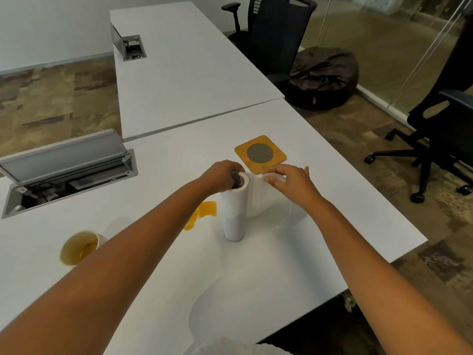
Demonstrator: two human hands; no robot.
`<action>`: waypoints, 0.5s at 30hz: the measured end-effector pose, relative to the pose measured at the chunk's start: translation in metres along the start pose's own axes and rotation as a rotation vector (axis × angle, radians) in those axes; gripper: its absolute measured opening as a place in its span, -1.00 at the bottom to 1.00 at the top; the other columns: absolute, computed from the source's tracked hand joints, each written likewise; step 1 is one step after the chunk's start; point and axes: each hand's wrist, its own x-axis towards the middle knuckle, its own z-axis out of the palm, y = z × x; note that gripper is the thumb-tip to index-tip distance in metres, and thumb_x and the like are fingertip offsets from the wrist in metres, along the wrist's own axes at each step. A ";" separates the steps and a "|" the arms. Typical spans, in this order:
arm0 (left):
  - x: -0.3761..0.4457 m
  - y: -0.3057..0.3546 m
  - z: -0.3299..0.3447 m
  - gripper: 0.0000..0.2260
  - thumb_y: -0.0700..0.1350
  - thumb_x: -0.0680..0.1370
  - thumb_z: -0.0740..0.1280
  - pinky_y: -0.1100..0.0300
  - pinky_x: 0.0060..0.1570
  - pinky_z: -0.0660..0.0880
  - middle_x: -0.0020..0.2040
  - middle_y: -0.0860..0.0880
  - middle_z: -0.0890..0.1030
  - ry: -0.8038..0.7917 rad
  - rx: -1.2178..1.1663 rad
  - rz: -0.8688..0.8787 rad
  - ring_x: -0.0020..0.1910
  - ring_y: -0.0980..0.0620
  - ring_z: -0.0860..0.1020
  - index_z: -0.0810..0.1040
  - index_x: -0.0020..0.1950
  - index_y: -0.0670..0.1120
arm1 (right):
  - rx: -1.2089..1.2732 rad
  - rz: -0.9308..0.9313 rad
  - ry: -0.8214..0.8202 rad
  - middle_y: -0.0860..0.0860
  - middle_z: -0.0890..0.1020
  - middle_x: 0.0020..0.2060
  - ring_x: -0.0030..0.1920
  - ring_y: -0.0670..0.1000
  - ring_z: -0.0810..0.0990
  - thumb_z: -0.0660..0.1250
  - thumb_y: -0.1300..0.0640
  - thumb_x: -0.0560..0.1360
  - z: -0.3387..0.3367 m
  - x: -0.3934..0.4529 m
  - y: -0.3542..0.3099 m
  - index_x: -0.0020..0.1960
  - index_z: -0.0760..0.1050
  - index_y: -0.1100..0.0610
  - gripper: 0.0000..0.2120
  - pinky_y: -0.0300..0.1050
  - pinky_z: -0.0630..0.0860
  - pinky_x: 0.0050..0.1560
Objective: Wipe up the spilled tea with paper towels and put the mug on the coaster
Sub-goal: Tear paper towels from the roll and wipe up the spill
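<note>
A white paper towel roll [235,211] stands upright in the middle of the white table [294,265]. My left hand [222,175] grips the roll's top end. My right hand [291,181] pinches the loose sheet [261,198] that is drawn out to the right of the roll. An amber tea spill [204,213] lies on the table just left of the roll, partly hidden by my left forearm. A white mug [80,247] with tea in it lies tipped on its side at the left. The wooden coaster [260,153] with a round mesh centre lies just beyond my hands.
An open cable hatch [66,172] with a raised grey lid is set in the table at the left. A second white desk [192,67] adjoins at the back. Black office chairs [440,139] and a dark beanbag [325,75] stand on the floor to the right.
</note>
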 end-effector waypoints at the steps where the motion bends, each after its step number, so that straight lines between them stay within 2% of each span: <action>1: 0.000 0.001 0.000 -0.68 -0.31 0.47 0.23 0.18 0.03 0.41 0.18 -0.15 0.56 -0.006 0.005 0.003 0.13 -0.11 0.50 0.52 0.20 -0.13 | 0.022 -0.015 -0.025 -0.03 0.62 0.10 0.14 -0.04 0.52 0.31 -0.06 0.48 0.001 -0.001 -0.003 0.10 0.54 -0.02 -0.77 0.26 -0.20 0.44; 3: 0.002 0.004 0.001 -0.68 -0.31 0.47 0.24 0.18 0.02 0.41 0.18 -0.15 0.56 -0.010 0.016 0.005 0.13 -0.12 0.50 0.52 0.20 -0.13 | 0.046 -0.041 -0.049 -0.06 0.64 0.06 0.08 -0.09 0.53 0.34 -0.06 0.46 0.004 -0.003 -0.007 0.07 0.56 -0.03 -0.78 0.24 -0.20 0.45; 5: 0.002 0.004 0.002 -0.69 -0.30 0.47 0.25 0.17 0.01 0.41 0.17 -0.15 0.56 -0.004 0.022 0.004 0.12 -0.12 0.50 0.52 0.20 -0.13 | 0.053 -0.047 -0.036 -0.04 0.65 0.02 0.02 -0.09 0.54 0.34 -0.05 0.46 0.008 -0.003 -0.010 0.01 0.58 0.02 -0.80 0.24 -0.10 0.47; 7: 0.001 0.002 0.001 -0.69 -0.31 0.47 0.25 0.17 0.01 0.42 0.16 -0.15 0.57 0.011 0.022 0.000 0.12 -0.12 0.51 0.53 0.18 -0.13 | 0.097 -0.020 -0.020 0.02 0.66 -0.01 0.03 0.01 0.58 0.32 -0.03 0.48 0.008 -0.002 -0.008 0.01 0.58 0.10 -0.77 0.20 0.23 0.39; 8: 0.000 0.001 0.001 -0.70 -0.31 0.47 0.24 0.16 0.02 0.43 0.16 -0.15 0.57 0.019 0.021 -0.003 0.11 -0.12 0.51 0.53 0.18 -0.13 | 0.126 0.004 -0.017 0.06 0.66 -0.04 0.02 0.07 0.59 0.32 -0.01 0.49 0.007 -0.001 -0.006 0.00 0.58 0.14 -0.76 0.11 0.40 0.27; 9: 0.000 0.000 0.000 -0.71 -0.30 0.48 0.24 0.16 0.02 0.43 0.16 -0.15 0.57 0.026 0.020 -0.001 0.11 -0.12 0.51 0.53 0.18 -0.13 | 0.151 0.029 -0.020 0.11 0.66 -0.06 0.00 0.12 0.59 0.32 0.00 0.50 0.005 -0.001 -0.004 -0.01 0.58 0.18 -0.75 0.04 0.48 0.12; 11: -0.002 -0.001 0.001 -0.71 -0.29 0.48 0.25 0.19 -0.01 0.42 0.15 -0.15 0.58 0.030 0.014 0.010 0.09 -0.11 0.52 0.54 0.18 -0.14 | 0.198 0.075 -0.041 0.17 0.65 -0.08 -0.02 0.16 0.58 0.31 0.01 0.50 0.004 0.001 0.003 -0.01 0.58 0.23 -0.73 -0.04 0.51 -0.04; 15: -0.004 0.002 0.003 -0.69 -0.30 0.47 0.26 0.21 -0.03 0.41 0.15 -0.15 0.59 0.027 0.014 0.028 0.09 -0.10 0.52 0.54 0.18 -0.12 | 0.332 0.186 -0.064 0.01 0.59 -0.03 0.00 0.00 0.52 0.32 0.01 0.50 0.007 0.003 0.008 0.11 0.56 0.18 -0.71 -0.17 0.40 -0.01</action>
